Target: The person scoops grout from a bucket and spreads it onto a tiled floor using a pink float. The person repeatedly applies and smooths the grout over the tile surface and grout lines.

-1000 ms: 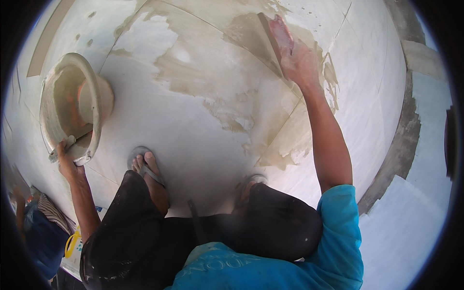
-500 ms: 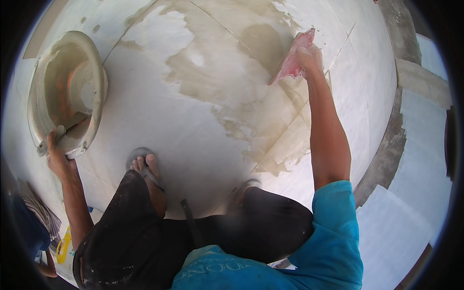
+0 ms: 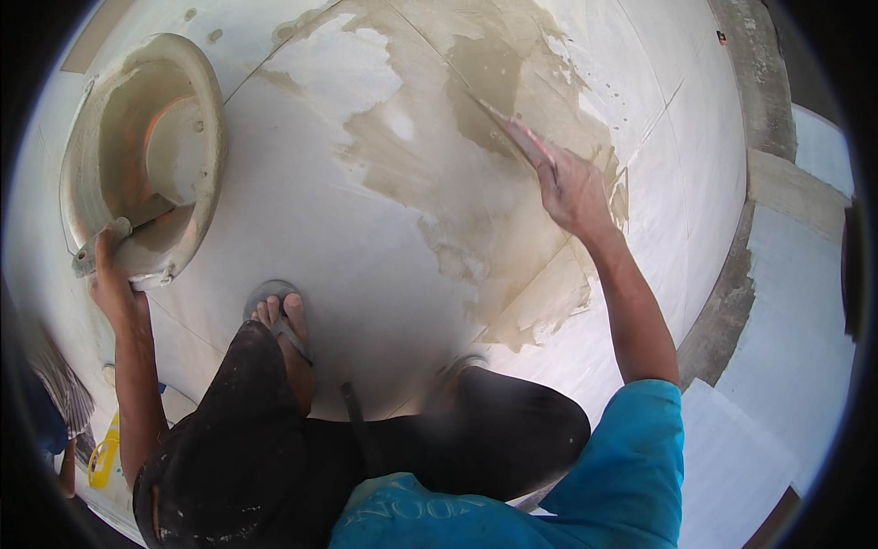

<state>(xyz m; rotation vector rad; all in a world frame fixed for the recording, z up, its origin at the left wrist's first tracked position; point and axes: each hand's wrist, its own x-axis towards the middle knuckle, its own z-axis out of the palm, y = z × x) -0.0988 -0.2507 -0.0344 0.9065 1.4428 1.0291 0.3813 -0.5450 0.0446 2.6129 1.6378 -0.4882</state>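
Observation:
My left hand is closed at the near rim of a grout-smeared bucket, which tips toward me. A putty knife is gripped in the same hand, its flat blade reaching into the bucket. Some pale paste coats the bucket's inside. My right hand is closed on a thin, flat pink pad that looks flexible. The pad is seen nearly edge-on over the beige wet grout spread on the large white floor tiles. Whether its whole edge touches the tile cannot be made out.
My sandalled left foot stands on the tiles between the bucket and the smear. A rough grey strip borders the tiles on the right, with pale sheets beyond. A yellow-handled thing lies at the lower left, near another person's arm.
My right hand has swung the pink pad down and to the left, turning it from broadside to nearly edge-on. The left hand still grips the bucket and putty knife. My view has shifted slightly.

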